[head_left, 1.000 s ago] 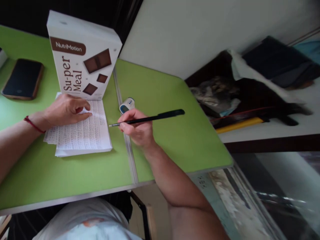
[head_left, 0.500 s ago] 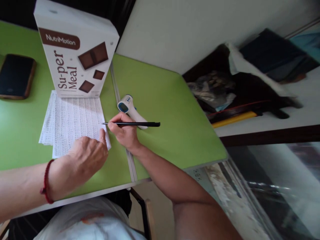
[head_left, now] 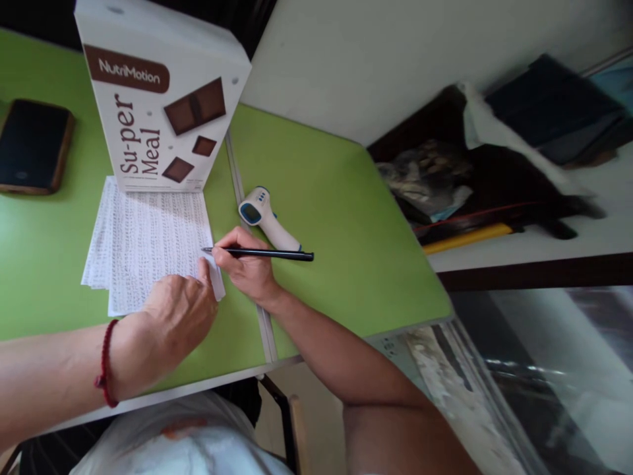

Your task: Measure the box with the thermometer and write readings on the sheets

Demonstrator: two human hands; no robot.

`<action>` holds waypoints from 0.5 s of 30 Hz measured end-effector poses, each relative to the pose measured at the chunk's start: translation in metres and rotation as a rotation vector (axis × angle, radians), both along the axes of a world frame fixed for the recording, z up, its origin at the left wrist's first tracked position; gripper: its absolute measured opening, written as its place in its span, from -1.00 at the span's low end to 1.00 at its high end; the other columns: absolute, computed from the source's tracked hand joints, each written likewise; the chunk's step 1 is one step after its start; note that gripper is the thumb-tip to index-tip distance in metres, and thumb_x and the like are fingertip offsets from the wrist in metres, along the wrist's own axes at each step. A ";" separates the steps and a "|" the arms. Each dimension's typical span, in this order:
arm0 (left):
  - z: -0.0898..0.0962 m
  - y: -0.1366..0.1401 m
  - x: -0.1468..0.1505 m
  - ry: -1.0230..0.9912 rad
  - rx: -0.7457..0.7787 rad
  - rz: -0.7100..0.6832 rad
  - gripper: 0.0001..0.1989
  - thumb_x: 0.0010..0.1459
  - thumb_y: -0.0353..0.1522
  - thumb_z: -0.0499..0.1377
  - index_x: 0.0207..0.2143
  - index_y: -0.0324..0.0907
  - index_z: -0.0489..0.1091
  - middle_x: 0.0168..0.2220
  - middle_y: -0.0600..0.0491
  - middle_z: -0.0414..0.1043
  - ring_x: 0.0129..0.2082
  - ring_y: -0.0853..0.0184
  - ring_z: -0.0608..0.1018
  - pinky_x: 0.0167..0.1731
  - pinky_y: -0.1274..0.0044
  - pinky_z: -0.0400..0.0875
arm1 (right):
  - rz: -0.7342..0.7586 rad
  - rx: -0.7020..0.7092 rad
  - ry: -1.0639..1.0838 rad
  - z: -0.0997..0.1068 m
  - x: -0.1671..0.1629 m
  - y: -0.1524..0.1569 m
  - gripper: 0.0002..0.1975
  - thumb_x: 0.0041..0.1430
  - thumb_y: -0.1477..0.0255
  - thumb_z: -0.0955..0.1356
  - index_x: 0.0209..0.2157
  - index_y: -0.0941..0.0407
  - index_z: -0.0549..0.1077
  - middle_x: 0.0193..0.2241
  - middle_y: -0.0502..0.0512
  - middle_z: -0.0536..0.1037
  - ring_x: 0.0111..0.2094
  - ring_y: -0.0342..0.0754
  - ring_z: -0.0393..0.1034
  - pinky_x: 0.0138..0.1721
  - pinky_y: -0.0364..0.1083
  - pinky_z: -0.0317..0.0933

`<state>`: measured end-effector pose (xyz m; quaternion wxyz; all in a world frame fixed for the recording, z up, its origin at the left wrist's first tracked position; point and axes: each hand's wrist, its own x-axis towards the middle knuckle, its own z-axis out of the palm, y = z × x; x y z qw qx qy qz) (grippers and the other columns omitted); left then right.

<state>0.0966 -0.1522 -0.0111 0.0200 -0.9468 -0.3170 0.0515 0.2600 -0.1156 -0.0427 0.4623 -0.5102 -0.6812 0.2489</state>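
My right hand (head_left: 243, 264) holds a slim black pen (head_left: 277, 253) in a writing grip. Its tip is at the right part of the top paper sheet (head_left: 148, 244), which bears dense rows of small marks. Resting on the sheet's lower right part, my left hand (head_left: 180, 307) has its index finger stretched out just below the pen tip. The other left fingers are curled and partly hidden. More sheets lie under the top one, fanned out to the left. A white and blue infrared thermometer (head_left: 270, 218) lies just beyond my right hand.
A white "NutriMotion Su-per Meal" box (head_left: 143, 122) stands upright at the papers' far edge. On the left of the green table (head_left: 346, 231) lies a dark phone (head_left: 34, 145). Beyond the table's right edge are a plastic bag (head_left: 430, 175) and dark items.
The view has shifted slightly, so the table things appear a little farther right. My right hand has lowered a bit with the pen, whose back end tilts lower; my left hand stays on the sheet.
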 end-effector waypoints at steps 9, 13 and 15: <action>-0.002 -0.001 0.002 0.045 0.125 -0.029 -0.50 0.09 -0.57 0.08 0.12 -0.50 0.32 -0.57 -0.04 0.38 -0.57 0.32 0.43 -0.58 0.52 0.21 | -0.012 -0.026 -0.044 0.001 0.000 -0.001 -0.81 0.11 0.35 0.32 -0.53 0.07 0.30 -0.63 -0.12 0.35 -0.58 -0.20 0.18 -0.52 -0.17 0.15; -0.006 -0.004 -0.001 0.003 0.165 -0.010 -0.52 0.13 -0.59 0.04 0.12 -0.45 0.33 -0.55 -0.04 0.39 -0.55 0.32 0.44 -0.55 0.52 0.21 | -0.002 0.001 -0.026 -0.001 0.000 0.000 -0.82 0.11 0.36 0.33 -0.53 0.07 0.29 -0.63 -0.13 0.34 -0.58 -0.21 0.18 -0.53 -0.17 0.14; -0.006 -0.005 -0.002 0.010 0.177 -0.014 -0.53 0.14 -0.59 0.03 0.12 -0.44 0.34 -0.55 -0.03 0.38 -0.54 0.32 0.44 -0.54 0.52 0.21 | 0.004 -0.006 -0.026 -0.001 0.001 0.000 -0.81 0.11 0.35 0.33 -0.53 0.07 0.29 -0.63 -0.12 0.34 -0.58 -0.21 0.18 -0.53 -0.17 0.15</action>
